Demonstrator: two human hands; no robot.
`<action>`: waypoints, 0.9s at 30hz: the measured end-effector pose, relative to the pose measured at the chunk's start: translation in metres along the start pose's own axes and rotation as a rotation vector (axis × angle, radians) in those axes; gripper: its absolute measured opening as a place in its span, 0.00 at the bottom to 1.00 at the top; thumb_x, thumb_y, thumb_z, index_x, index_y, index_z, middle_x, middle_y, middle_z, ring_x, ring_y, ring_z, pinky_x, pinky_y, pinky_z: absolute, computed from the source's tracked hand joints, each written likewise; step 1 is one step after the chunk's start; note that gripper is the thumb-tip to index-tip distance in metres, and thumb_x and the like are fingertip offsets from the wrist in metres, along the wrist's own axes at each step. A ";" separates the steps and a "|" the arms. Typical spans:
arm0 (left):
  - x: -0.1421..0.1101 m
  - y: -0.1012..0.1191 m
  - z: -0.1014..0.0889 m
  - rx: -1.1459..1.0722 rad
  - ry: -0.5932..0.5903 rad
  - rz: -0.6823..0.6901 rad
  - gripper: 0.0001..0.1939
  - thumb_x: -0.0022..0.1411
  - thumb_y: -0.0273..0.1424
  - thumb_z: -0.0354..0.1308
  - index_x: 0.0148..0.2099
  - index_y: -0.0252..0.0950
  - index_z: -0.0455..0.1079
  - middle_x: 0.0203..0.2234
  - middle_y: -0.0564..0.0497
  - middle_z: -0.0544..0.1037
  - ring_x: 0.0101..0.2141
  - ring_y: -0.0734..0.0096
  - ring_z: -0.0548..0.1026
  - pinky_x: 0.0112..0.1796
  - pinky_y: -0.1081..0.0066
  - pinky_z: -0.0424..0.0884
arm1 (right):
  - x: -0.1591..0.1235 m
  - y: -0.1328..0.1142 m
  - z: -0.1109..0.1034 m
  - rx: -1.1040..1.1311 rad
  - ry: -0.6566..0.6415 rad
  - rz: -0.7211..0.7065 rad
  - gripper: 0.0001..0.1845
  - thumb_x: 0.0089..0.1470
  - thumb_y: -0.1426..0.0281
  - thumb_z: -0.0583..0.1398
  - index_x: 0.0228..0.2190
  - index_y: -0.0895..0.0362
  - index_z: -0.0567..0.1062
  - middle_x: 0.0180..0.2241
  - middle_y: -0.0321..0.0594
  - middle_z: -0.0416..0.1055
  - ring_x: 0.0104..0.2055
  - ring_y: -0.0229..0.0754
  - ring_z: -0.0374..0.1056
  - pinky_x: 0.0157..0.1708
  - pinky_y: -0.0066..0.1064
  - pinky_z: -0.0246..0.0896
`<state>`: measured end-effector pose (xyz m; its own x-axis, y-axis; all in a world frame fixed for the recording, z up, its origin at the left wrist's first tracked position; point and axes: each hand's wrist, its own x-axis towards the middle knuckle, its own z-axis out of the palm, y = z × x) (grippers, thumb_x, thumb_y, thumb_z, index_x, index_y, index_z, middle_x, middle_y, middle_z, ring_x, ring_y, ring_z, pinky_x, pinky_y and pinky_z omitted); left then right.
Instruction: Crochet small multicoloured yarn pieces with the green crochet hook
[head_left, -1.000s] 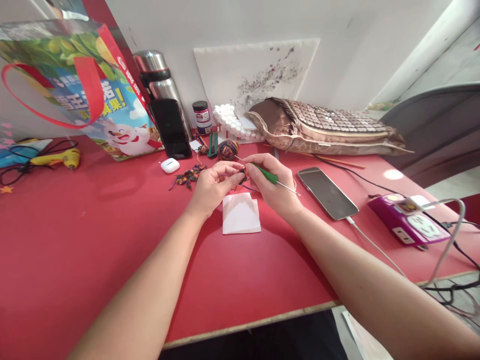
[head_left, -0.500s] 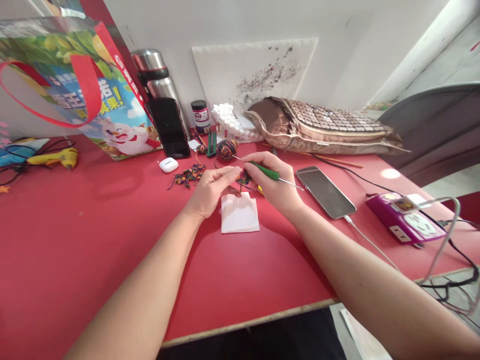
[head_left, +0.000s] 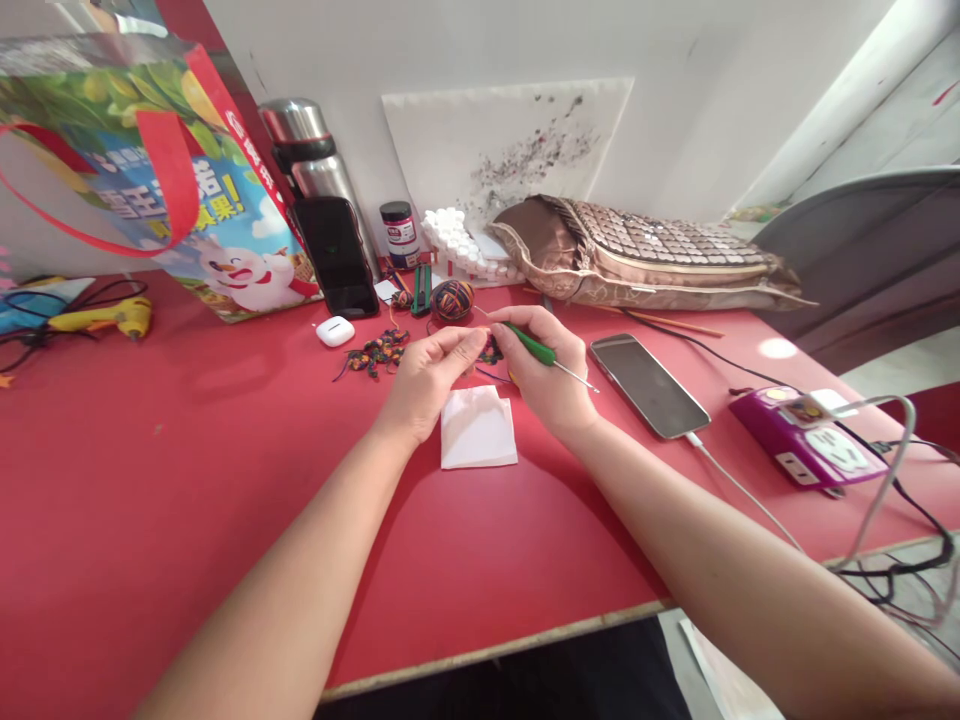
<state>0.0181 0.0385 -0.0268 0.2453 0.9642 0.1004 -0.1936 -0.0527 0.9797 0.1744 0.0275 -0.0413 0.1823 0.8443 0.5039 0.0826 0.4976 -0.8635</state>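
Observation:
My right hand (head_left: 553,372) is closed around the green handle of a crochet hook (head_left: 534,346). One thin metal end points down to the right, the other toward my left fingertips. My left hand (head_left: 433,378) pinches a small piece of multicoloured crochet (head_left: 492,351), mostly hidden between the two hands. A dark strand of yarn hangs below it. Just behind my fingers rests a multicoloured ball of yarn (head_left: 452,300). To the left lies a curly crocheted strip (head_left: 377,353) in the same colours. A folded white paper (head_left: 479,432) is on the red table below my hands.
A black phone (head_left: 337,258) leans on a steel flask (head_left: 300,130) beside a bright bag (head_left: 247,250). A white earbud case (head_left: 334,331) is near them. At right are a charging phone (head_left: 651,385), a purple power strip (head_left: 806,440) and cables. A brown cushion (head_left: 652,250) lies behind.
Both hands stay close together around the crochet, with small finger movements. The hook's lower end has dipped slightly and shifted left. The view has moved a little.

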 end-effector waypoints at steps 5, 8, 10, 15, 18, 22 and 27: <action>-0.004 -0.002 0.018 -0.174 0.092 -0.079 0.21 0.44 0.36 0.85 0.42 0.41 0.88 0.40 0.49 0.88 0.43 0.64 0.82 0.49 0.64 0.75 | -0.001 0.004 0.004 0.043 0.055 0.075 0.06 0.63 0.64 0.67 0.40 0.52 0.80 0.35 0.37 0.80 0.37 0.40 0.75 0.39 0.34 0.75; -0.004 -0.005 0.020 -0.240 0.089 -0.106 0.18 0.46 0.32 0.82 0.42 0.42 0.89 0.38 0.49 0.88 0.40 0.66 0.81 0.48 0.64 0.76 | -0.002 0.006 0.005 0.077 0.060 0.100 0.08 0.63 0.61 0.67 0.41 0.52 0.79 0.34 0.36 0.77 0.36 0.39 0.75 0.36 0.33 0.74; -0.002 -0.005 0.018 -0.243 0.122 -0.107 0.14 0.49 0.31 0.80 0.41 0.44 0.90 0.33 0.52 0.87 0.33 0.72 0.77 0.42 0.66 0.74 | -0.003 0.007 0.006 0.071 0.041 0.102 0.09 0.64 0.60 0.67 0.41 0.52 0.79 0.33 0.36 0.76 0.35 0.39 0.74 0.35 0.32 0.74; 0.001 -0.001 0.013 -0.250 0.155 -0.072 0.12 0.49 0.30 0.79 0.39 0.44 0.90 0.31 0.53 0.87 0.31 0.76 0.75 0.39 0.70 0.73 | -0.005 0.004 0.007 0.101 0.013 0.103 0.10 0.63 0.60 0.68 0.42 0.52 0.80 0.31 0.34 0.76 0.29 0.36 0.70 0.30 0.31 0.72; 0.001 0.000 0.011 -0.181 0.145 -0.052 0.14 0.48 0.28 0.79 0.40 0.44 0.90 0.36 0.50 0.89 0.37 0.70 0.81 0.46 0.65 0.77 | -0.004 0.003 0.006 0.112 -0.016 0.115 0.11 0.62 0.60 0.70 0.41 0.52 0.80 0.31 0.33 0.77 0.27 0.34 0.69 0.29 0.30 0.71; 0.002 0.000 0.007 -0.159 0.157 -0.031 0.14 0.46 0.24 0.77 0.38 0.42 0.89 0.39 0.49 0.89 0.41 0.65 0.83 0.52 0.61 0.77 | -0.002 0.003 0.004 0.135 -0.061 0.148 0.12 0.59 0.60 0.71 0.41 0.53 0.80 0.29 0.33 0.78 0.27 0.35 0.72 0.30 0.31 0.74; 0.005 -0.001 0.007 -0.306 0.149 -0.131 0.12 0.46 0.23 0.76 0.37 0.38 0.89 0.33 0.49 0.87 0.31 0.74 0.77 0.39 0.68 0.73 | 0.000 0.004 0.007 0.214 -0.008 0.190 0.10 0.58 0.63 0.70 0.39 0.53 0.80 0.28 0.33 0.78 0.29 0.37 0.76 0.32 0.32 0.78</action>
<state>0.0262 0.0416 -0.0258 0.1500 0.9862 -0.0707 -0.4502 0.1318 0.8831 0.1681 0.0310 -0.0446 0.1666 0.9276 0.3344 -0.1616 0.3603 -0.9188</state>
